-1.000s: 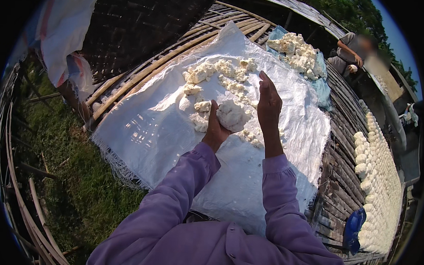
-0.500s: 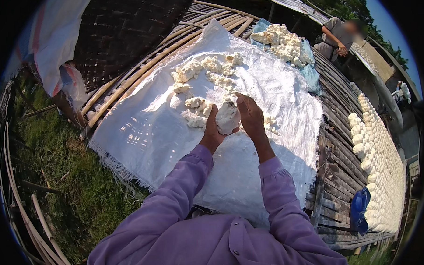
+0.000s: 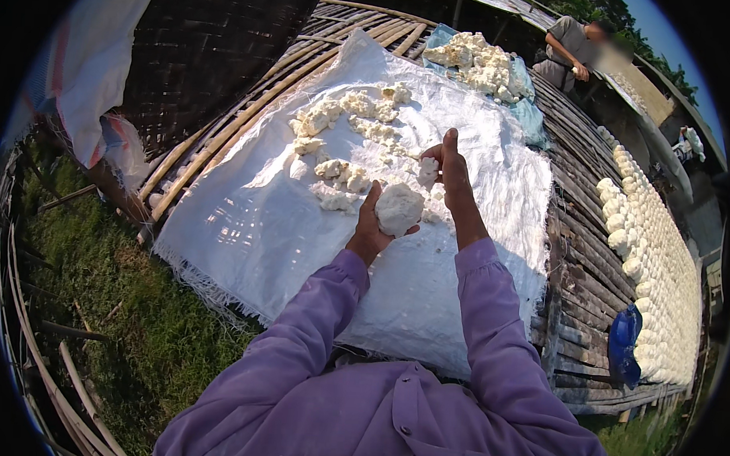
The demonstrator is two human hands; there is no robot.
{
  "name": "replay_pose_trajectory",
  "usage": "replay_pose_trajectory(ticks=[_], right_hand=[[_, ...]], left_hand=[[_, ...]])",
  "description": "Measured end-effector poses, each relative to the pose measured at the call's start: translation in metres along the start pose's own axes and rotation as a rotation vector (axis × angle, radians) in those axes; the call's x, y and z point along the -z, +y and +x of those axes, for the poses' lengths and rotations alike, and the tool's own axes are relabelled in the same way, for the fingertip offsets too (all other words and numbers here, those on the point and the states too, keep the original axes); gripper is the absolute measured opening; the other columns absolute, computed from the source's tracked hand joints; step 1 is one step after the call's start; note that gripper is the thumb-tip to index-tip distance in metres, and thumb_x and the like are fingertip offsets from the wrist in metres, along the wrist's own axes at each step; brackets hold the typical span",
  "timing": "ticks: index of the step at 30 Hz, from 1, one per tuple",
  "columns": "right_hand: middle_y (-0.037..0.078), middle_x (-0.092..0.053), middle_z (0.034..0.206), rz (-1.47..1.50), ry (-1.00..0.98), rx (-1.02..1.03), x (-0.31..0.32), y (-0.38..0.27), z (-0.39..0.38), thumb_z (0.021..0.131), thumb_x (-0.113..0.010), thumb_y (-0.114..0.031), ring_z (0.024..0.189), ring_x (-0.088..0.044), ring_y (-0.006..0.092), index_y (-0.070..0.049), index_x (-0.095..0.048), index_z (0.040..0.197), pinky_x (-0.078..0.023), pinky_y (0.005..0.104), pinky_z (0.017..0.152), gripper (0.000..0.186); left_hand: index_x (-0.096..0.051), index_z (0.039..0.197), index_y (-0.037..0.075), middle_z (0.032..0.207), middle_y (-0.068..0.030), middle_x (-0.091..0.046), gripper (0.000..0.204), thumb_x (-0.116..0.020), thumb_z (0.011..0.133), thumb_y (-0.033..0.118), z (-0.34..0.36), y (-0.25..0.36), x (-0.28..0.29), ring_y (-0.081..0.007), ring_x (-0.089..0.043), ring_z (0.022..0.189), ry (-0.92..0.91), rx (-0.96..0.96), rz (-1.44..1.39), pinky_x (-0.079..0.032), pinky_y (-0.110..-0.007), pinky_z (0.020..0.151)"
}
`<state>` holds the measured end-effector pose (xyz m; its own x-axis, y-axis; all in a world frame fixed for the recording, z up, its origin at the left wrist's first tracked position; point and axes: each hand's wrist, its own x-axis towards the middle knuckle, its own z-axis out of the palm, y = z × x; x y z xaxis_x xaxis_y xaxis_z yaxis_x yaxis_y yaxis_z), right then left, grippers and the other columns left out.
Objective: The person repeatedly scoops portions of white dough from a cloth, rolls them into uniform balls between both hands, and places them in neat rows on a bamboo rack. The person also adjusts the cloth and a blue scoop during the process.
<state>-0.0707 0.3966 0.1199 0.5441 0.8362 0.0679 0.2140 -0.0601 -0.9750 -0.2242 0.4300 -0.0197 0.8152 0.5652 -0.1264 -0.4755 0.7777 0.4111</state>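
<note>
My left hand (image 3: 368, 230) cups a rounded white lump (image 3: 399, 209) of crumbly, dough-like stuff, its thumb along the near-left side and fingertips showing below. To the right and slightly farther off, my right hand (image 3: 457, 179) is raised apart from the lump, fingers curled in. A small white piece (image 3: 428, 173) shows at its curled fingers, seemingly pinched there. Under both hands lies a white woven sheet (image 3: 252, 248) with a frayed edge. Loose crumbly white chunks (image 3: 314, 118) lie on it in a rough arc beyond my hands.
The sheet covers a slatted bamboo platform (image 3: 579, 211). At the far side, more chunks (image 3: 479, 63) are heaped on a light blue sheet (image 3: 526, 117). Rows of white balls (image 3: 661, 278) line the right, near a blue plastic item (image 3: 624, 346). A person (image 3: 566, 50) stands at far right.
My right hand has come off the lump and moved up and right, a small white piece at its fingers. My left hand still holds the lump, now more exposed. The far person's hand has shifted.
</note>
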Motion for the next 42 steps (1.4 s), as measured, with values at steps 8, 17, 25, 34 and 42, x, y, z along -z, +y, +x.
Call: replay_pose_trajectory(ticks=[8,17,25,34,42], right_hand=[[0.015,-0.072,0.113,-0.586,0.025,0.507,-0.027,0.002,-0.050,0.100,-0.056,-0.049,0.105,-0.069,0.0339,-0.007,-0.075,0.112,-0.051,0.0420,0.094,0.048],[0.019,-0.073,0.112,-0.484,-0.101,0.348,0.019,-0.001,-0.051,0.103,-0.055,-0.041,0.112,-0.066,0.0358,-0.003,-0.072,0.116,-0.053,0.0431,0.094,0.044],[0.013,-0.071,0.078,-0.639,0.307,0.584,0.075,0.018,-0.039,0.096,-0.055,-0.037,0.073,-0.069,0.0363,-0.007,-0.073,0.081,-0.055,0.0480,0.071,0.038],[0.015,-0.073,0.108,-0.557,0.458,0.640,0.174,0.007,-0.080,0.103,-0.054,-0.034,0.108,-0.067,0.0331,-0.007,-0.073,0.111,-0.053,0.0433,0.092,0.034],[0.013,-0.072,0.088,-0.516,0.567,0.358,0.264,0.034,-0.085,0.099,-0.055,-0.037,0.085,-0.068,0.0348,-0.007,-0.073,0.090,-0.054,0.0448,0.077,0.036]], left_hand=[[-0.050,0.140,0.009,0.131,-0.0140,-0.059,0.106,-0.042,0.078,0.094,0.011,0.017,-0.043,-0.0333,-0.061,0.118,-0.075,-0.079,-0.082,-0.054,-0.052,0.097],[-0.044,0.147,0.014,0.146,-0.0106,-0.050,0.086,-0.063,0.087,0.073,0.025,-0.009,-0.050,-0.0322,-0.051,0.133,-0.009,-0.140,-0.076,-0.046,-0.057,0.108],[-0.041,0.149,0.008,0.150,-0.0120,-0.048,0.101,-0.056,0.083,0.083,0.054,-0.050,-0.098,-0.0323,-0.046,0.138,-0.246,0.049,-0.066,-0.038,-0.056,0.115],[-0.044,0.144,0.009,0.144,-0.0139,-0.050,0.092,-0.071,0.081,0.071,0.094,-0.136,-0.130,-0.0321,-0.052,0.130,-0.263,0.218,-0.191,-0.046,-0.052,0.110],[-0.052,0.137,0.008,0.136,-0.0125,-0.059,0.089,-0.060,0.084,0.078,0.117,-0.207,-0.202,-0.0315,-0.058,0.124,-0.453,0.306,-0.089,-0.050,-0.052,0.104]])
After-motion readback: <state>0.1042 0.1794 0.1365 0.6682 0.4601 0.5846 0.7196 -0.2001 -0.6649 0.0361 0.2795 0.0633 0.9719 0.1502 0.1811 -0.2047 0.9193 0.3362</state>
